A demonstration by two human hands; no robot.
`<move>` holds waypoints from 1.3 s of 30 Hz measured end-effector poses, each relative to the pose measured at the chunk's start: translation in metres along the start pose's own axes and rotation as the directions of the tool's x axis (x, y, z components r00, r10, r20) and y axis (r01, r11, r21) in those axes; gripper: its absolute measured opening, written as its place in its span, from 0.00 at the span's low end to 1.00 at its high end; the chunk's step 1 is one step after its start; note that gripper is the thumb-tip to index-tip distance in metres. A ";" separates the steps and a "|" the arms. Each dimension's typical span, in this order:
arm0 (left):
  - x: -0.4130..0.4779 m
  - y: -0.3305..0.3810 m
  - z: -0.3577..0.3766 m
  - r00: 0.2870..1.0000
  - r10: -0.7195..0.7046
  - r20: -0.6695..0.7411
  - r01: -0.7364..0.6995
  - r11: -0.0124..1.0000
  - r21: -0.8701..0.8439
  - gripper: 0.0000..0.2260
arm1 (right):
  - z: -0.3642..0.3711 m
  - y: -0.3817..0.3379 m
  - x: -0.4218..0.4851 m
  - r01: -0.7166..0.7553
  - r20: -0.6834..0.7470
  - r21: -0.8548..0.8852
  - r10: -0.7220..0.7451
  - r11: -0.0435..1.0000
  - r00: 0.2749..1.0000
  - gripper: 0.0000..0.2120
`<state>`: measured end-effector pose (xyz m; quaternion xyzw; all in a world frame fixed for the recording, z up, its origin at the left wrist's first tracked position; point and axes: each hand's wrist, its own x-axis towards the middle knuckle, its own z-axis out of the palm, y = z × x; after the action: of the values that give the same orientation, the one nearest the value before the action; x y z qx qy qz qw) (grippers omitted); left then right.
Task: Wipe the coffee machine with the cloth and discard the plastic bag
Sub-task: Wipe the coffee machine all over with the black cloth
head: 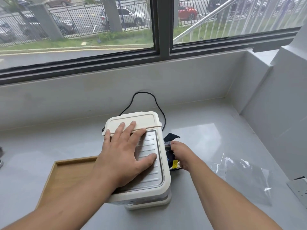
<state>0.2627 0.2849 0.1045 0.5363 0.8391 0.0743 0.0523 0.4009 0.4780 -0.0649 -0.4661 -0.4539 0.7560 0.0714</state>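
Note:
A cream coffee machine (149, 120) with a ribbed metal top stands on the grey counter, seen from above. My left hand (123, 151) lies flat on its top with fingers spread. My right hand (181, 155) is pressed against the machine's right side, closed on a dark blue cloth (171, 137) with a yellow tag, next to a small chrome knob (167, 144). Part of the cloth is hidden behind the hand. A clear plastic bag (245, 176) lies flat on the counter to the right, apart from both hands.
A wooden tray (66, 168) sits left of the machine, partly under my left arm. A black power cord (149, 97) loops behind the machine to the wall. A window runs along the back. A grey wall box (299, 190) is at the right edge.

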 end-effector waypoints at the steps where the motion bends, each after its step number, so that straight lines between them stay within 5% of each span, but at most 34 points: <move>1: 0.000 0.000 0.000 1.000 -0.002 0.001 0.002 1.000 -0.003 0.41 | 0.002 -0.005 -0.002 0.011 0.002 -0.022 -0.011 1.000 1.000 0.13; 7: 0.001 0.000 0.002 1.000 -0.008 0.006 0.008 1.000 0.002 0.41 | 0.009 -0.045 -0.025 0.036 0.032 -0.243 -0.029 0.969 0.999 0.11; 17: 0.000 0.002 -0.001 1.000 -0.014 0.013 0.014 1.000 0.001 0.42 | 0.013 -0.061 -0.056 0.097 0.014 -0.305 -0.097 0.947 0.995 0.07; 23: -0.001 0.002 0.002 1.000 -0.016 0.004 0.016 1.000 -0.005 0.42 | 0.025 -0.086 -0.066 0.222 0.017 0.017 -0.222 0.975 0.975 0.12; 30: 0.001 0.001 0.004 1.000 -0.007 -0.012 0.007 1.000 -0.018 0.41 | 0.032 -0.121 -0.097 0.349 0.030 0.150 -0.357 0.925 0.934 0.16; 32: 0.000 0.000 0.005 1.000 0.000 -0.013 0.000 1.000 -0.027 0.42 | 0.046 -0.137 -0.108 0.476 0.013 0.040 -0.477 0.878 0.879 0.19; 34: 0.000 0.000 0.004 0.999 0.013 -0.029 -0.014 0.999 -0.048 0.42 | 0.066 -0.148 -0.121 0.569 0.056 -0.265 -0.576 0.779 0.815 0.18; 39: -0.002 -0.001 0.001 0.994 0.009 -0.106 -0.023 0.990 -0.137 0.35 | 0.118 -0.146 -0.135 0.447 0.193 -0.835 -0.590 0.320 0.784 0.10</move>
<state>0.2630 0.2828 0.1033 0.5334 0.8292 0.1608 0.0446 0.3390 0.4182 0.1497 -0.3221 -0.8797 0.3333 0.1065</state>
